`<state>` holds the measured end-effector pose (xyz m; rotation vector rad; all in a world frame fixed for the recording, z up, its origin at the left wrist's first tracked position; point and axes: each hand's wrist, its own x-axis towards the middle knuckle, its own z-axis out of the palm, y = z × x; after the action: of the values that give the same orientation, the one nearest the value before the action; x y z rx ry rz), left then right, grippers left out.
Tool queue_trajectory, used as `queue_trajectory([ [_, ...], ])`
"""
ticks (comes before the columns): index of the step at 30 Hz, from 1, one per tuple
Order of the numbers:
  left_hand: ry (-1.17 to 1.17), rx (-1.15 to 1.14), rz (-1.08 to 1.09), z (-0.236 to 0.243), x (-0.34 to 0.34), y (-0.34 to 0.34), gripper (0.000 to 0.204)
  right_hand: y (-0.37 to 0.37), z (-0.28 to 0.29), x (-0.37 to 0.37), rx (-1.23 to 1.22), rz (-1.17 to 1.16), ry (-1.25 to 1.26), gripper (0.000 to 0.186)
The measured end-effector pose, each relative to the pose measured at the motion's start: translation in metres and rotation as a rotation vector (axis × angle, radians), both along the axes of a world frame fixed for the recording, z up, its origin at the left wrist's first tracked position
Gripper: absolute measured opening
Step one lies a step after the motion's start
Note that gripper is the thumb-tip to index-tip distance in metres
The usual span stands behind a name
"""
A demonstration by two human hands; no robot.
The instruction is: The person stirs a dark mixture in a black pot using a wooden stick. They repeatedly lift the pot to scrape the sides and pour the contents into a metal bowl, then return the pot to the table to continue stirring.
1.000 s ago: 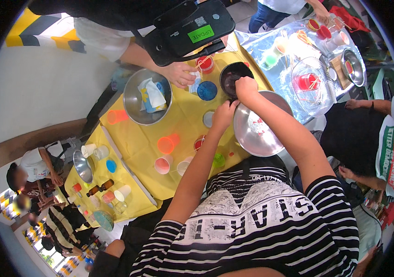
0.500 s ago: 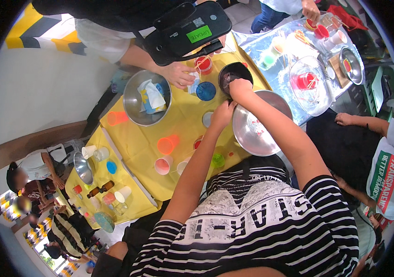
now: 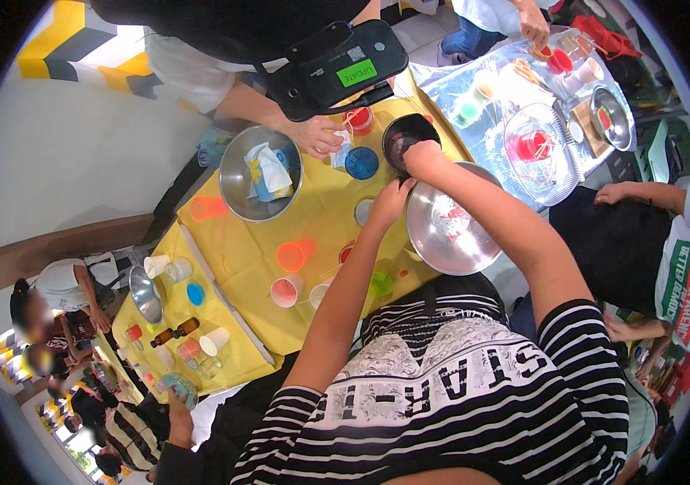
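Note:
A deep black bowl (image 3: 418,124) with something dark and wet-looking inside stands at the far side of the yellow-covered table. My left hand (image 3: 391,199) is closed at the near edge of this bowl, its fingertips partly hidden. Over the rim reaches my right hand (image 3: 423,158), fingers bent together and pointing into the bowl; whatever they hold is hidden. Below my right forearm sits a wide steel bowl (image 3: 434,250) with red bits on its bottom. A blue cup (image 3: 361,163) is just left of the black bowl.
Across the table a co-worker's hand (image 3: 317,137) is beside a red cup (image 3: 359,121). A steel bowl (image 3: 234,194) holding a patterned packet stands left. Orange cups (image 3: 292,256) and a green cup (image 3: 380,283) are nearer me. A foil-covered table (image 3: 450,81) adjoins at right.
My hands stay at the black bowl with little movement. At lower left, another person's hand has come to a blue-green round thing. The view has shifted slightly.

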<state>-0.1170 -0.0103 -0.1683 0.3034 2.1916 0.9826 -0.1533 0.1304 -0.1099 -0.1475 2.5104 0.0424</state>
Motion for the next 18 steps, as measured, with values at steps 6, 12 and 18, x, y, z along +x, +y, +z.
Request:
queue_trajectory([
  [6,0.014,0.048,0.044,0.005,0.003,0.001,0.06,0.003,0.026,-0.006,0.128,-0.146,-0.011,0.024],
  [12,-0.054,-0.022,0.015,0.026,-0.002,0.002,0.056,0.005,0.006,-0.003,-0.025,-0.165,0.332,0.016],
  [18,-0.003,0.09,0.038,0.007,0.0,-0.002,0.057,0.011,-0.002,-0.006,0.039,-0.206,0.415,0.014],
])
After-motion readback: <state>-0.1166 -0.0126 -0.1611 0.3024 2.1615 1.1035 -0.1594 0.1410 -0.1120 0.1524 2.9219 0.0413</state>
